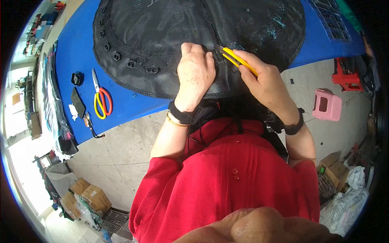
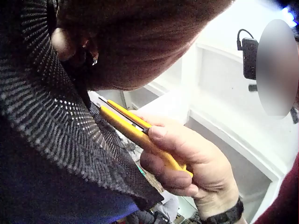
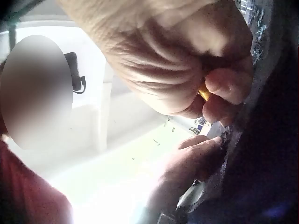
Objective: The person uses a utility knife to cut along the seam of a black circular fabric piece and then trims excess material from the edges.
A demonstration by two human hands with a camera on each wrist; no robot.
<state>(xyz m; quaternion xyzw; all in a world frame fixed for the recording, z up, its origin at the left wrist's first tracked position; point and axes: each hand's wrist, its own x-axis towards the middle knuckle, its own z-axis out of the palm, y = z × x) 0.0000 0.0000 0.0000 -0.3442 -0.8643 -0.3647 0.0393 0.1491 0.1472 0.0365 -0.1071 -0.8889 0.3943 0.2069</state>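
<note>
A large round piece of black mesh (image 1: 174, 24) with a stitched rim and a seam down its middle spreads before me. My left hand (image 1: 196, 71) holds the mesh beside that seam with bent fingers; its fingertips are partly hidden. My right hand (image 1: 263, 79) grips a yellow utility knife (image 1: 240, 61), also seen in the left wrist view as a yellow knife handle (image 2: 126, 128) with a dark slider under the thumb. The blade end of the knife points at the seam, close to the left thumb. In the right wrist view, curled right fingers (image 3: 226, 88) cover most of the handle.
Scissors (image 1: 101, 99) with red and yellow handles lie on the blue table cover (image 1: 125, 107), near a black buckle (image 1: 77, 77) and a dark flat piece (image 1: 78, 101). Black plastic fittings (image 1: 117, 56) line the mesh's left rim. A pink stool (image 1: 327, 105) stands on the floor.
</note>
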